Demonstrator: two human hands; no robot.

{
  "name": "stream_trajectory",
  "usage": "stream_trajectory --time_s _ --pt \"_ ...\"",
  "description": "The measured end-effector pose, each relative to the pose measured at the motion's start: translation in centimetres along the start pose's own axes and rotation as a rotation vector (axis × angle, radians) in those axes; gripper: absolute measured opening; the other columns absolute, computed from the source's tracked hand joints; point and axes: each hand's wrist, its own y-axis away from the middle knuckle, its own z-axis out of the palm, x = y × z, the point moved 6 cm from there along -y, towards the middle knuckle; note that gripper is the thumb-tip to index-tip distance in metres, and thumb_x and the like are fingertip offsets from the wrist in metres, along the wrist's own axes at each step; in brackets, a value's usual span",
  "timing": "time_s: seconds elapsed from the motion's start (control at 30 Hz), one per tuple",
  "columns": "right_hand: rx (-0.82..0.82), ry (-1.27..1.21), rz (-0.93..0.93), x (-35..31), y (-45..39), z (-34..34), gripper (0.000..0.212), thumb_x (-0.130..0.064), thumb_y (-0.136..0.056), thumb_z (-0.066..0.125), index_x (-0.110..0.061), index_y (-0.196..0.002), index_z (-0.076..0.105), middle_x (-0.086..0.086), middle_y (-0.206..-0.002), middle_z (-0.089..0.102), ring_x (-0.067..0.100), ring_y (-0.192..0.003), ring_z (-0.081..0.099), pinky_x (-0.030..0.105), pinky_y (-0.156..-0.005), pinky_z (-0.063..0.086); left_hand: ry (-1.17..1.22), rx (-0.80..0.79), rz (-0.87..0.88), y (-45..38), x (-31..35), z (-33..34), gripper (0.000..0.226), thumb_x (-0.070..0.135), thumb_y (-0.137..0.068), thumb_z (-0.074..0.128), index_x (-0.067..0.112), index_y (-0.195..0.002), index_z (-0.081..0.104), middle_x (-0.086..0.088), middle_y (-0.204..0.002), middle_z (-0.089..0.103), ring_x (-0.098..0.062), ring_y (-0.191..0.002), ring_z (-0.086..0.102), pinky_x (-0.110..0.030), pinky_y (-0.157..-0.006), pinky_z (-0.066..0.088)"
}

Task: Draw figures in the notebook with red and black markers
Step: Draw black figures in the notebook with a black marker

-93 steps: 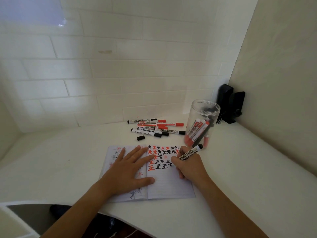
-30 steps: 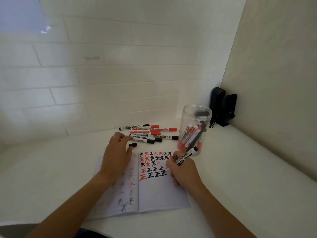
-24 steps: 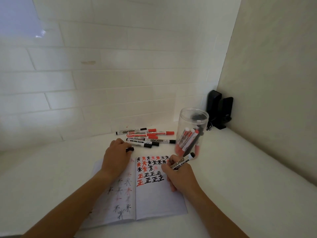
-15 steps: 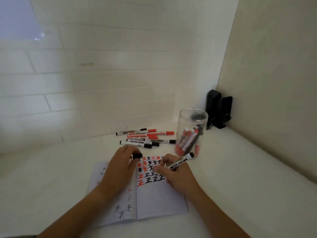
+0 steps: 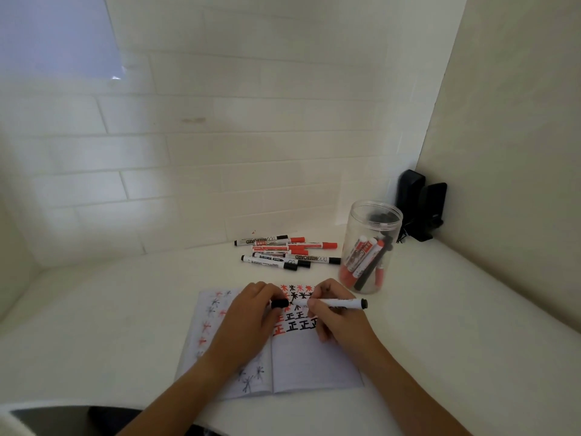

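Notebook [image 5: 314, 363], one only, lies open on the white worktop [image 5: 471, 309], its spine running away from the person toward the tiled wall [image 5: 220, 152]. Two hands work above it. The right hand [image 5: 338, 322] has its fingers curled round a single black marker [image 5: 339, 303], which lies almost level, its long axis running left to right: bare tip to the left, black end plug to the right. The left hand [image 5: 248, 322] pinches one small black cap [image 5: 279, 304] between thumb and fingertips, just off the marker's tip and in line with it; whether cap and tip touch is hard to tell. On the right page sit two rows of star figures in red and black and, below them, two rows of block characters, each row starting red and going on in black; the hands cover part of them. The left page carries fainter stars, partly under the left wrist. Behind the notebook is a loose bunch of markers [image 5: 287, 251], about seven, lying roughly side by side and crosswise, some with red caps and some with black. To their right stands one clear plastic jar [image 5: 369, 247], upright and lidless, holding several more markers leaning inside, mostly red with at least one black. In the far corner stand two dark box-like devices [image 5: 421, 209], close together, with a thin wire at the foot.
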Motion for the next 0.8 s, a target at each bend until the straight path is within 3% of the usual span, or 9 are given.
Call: stream_trajectory --time_s 0.3,0.47,0.6,0.8 --pt "-0.03 0.025 -0.017 0.1 0.0 0.2 0.01 -0.015 -0.097 0.069 -0.011 -0.095 0.061 0.032 -0.066 0.059 0.028 -0.049 0.052 0.024 -0.046 0.041 0.059 -0.047 0.099 0.0 0.9 0.0 0.018 0.022 -0.097 0.062 0.028 -0.115 0.061 0.02 -0.107 0.053 0.003 -0.102 0.05 -0.01 -0.085 0.039" --pt "-0.022 0.026 -0.027 -0.3 0.0 0.0 0.01 -0.013 -0.096 0.071 -0.008 -0.093 0.063 0.015 -0.057 0.057 0.022 -0.045 0.047 0.024 -0.046 0.039 0.058 -0.023 0.101 0.1 1.1 -0.3 0.019 0.021 -0.099 0.06 0.029 -0.116 0.06 0.021 -0.108 0.052 0.003 -0.103 0.049 -0.009 -0.086 0.037" --pt "-0.02 0.024 -0.027 -0.5 0.2 0.0 0.011 -0.009 -0.097 0.067 -0.006 -0.089 0.061 0.013 -0.056 0.055 0.019 -0.045 0.045 0.026 -0.047 0.037 0.06 -0.023 0.121 0.1 1.2 -0.4 0.021 0.019 -0.098 0.06 0.031 -0.115 0.06 0.022 -0.11 0.052 0.001 -0.106 0.05 -0.012 -0.089 0.04" --pt "-0.137 0.009 -0.004 -1.1 0.8 0.9 0.015 -0.016 -0.095 0.073 -0.006 -0.1 0.063 0.007 -0.059 0.062 0.019 -0.049 0.053 0.025 -0.048 0.043 0.095 -0.041 0.164 0.1 1.5 -0.5 0.019 0.016 -0.098 0.06 0.026 -0.113 0.06 0.018 -0.109 0.051 -0.003 -0.102 0.051 -0.011 -0.084 0.039"
